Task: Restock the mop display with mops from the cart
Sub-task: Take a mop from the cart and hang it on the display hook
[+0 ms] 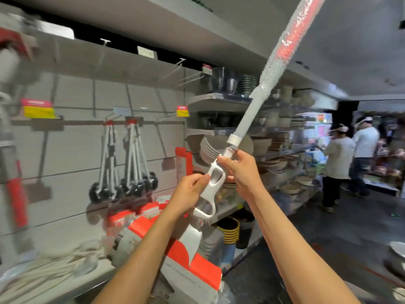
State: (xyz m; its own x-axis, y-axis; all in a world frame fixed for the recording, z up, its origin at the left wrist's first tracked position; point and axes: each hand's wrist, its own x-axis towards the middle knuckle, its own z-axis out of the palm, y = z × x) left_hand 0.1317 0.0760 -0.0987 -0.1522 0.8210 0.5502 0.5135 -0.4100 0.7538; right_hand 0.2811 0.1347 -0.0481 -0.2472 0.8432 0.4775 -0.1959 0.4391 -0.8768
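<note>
I hold a white mop (249,119) tilted up to the right, its long pole wrapped in clear plastic over a red band near the top. My left hand (188,195) grips the white slotted squeeze handle low on the pole. My right hand (237,166) pinches the pole just above that handle, below a white collar. The mop's head, in a red and white sleeve (197,260), hangs below my hands. On the slat wall display (72,150) to the left, several mops with black heads (131,172) hang from pegs.
Bare pegs (175,69) jut from the top of the wall. Red boxed goods (140,218) crowd the low shelf under the hanging mops. Shelves of bowls and plates (269,148) run to the right. Two people (341,163) stand far down the aisle.
</note>
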